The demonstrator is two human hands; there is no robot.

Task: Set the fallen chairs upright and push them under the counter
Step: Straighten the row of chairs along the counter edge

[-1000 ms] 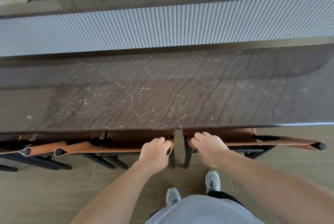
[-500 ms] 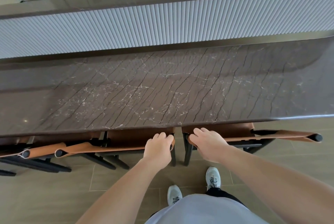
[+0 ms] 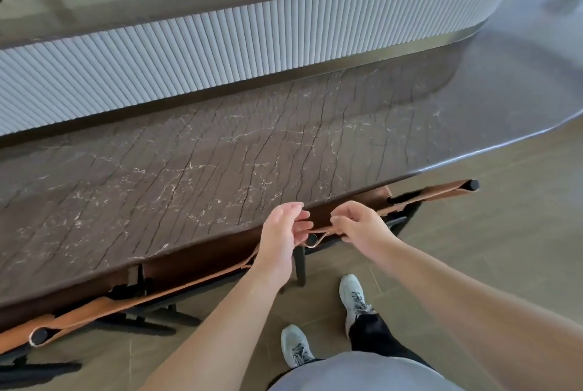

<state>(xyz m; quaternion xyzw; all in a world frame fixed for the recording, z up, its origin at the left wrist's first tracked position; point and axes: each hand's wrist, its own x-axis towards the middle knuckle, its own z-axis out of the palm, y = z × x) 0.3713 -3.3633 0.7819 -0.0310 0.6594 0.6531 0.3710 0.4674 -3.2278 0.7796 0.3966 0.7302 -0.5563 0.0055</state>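
The left grip (image 3: 285, 233) hangs with fingers loosely curled, clasping nothing, just beside the near end of the right chair's tan back strap. The right grip (image 3: 362, 225) curls its fingers over that strap, holding the top rail of the right chair (image 3: 435, 193). This chair stands upright, tucked under the dark marble surface (image 3: 220, 154), only its back showing past the edge. The left chair (image 3: 104, 305) also stands upright under the surface, beside the first. 2 grey shoes (image 3: 355, 299) rest on the tiled floor (image 3: 504, 248).
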